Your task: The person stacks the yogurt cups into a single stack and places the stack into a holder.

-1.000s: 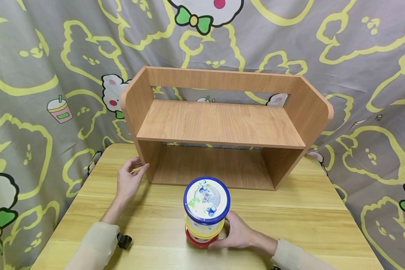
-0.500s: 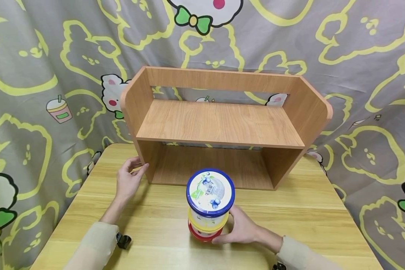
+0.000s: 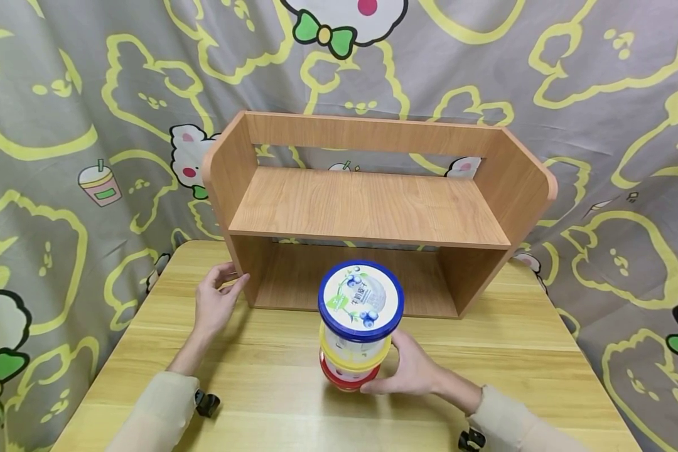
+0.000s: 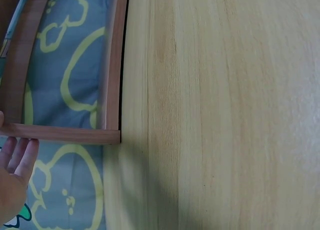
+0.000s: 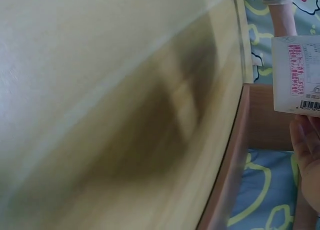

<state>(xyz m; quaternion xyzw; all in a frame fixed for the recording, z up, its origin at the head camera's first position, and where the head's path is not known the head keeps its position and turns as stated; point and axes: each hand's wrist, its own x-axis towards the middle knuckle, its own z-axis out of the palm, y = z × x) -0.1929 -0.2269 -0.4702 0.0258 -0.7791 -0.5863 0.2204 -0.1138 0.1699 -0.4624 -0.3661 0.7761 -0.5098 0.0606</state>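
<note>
A wooden two-tier desktop shelf [image 3: 367,207] stands at the back of the table. At the front edge of its left side panel [image 4: 75,134], my left hand [image 3: 216,301] pinches the board between thumb and fingers. My right hand [image 3: 409,367] grips a stack of round tubs low on its right side, thumb in front. The top tub has a blue lid [image 3: 361,300] printed with blueberries; below are a yellow-rimmed tub [image 3: 353,363] and a red-rimmed one [image 3: 347,380]. The right wrist view shows a white labelled tub side [image 5: 296,73] above the fingers, raised off the table.
The wood-grain table [image 3: 486,351] extends around the shelf. A grey patterned curtain [image 3: 599,125] hangs behind and at both sides. The upper board [image 3: 373,204] roofs the lower compartment [image 3: 316,270], whose front lies just beyond the stack.
My right hand has moved the stack of tubs upward and slightly right, nearer the shelf's front. The left hand and the shelf have stayed put.
</note>
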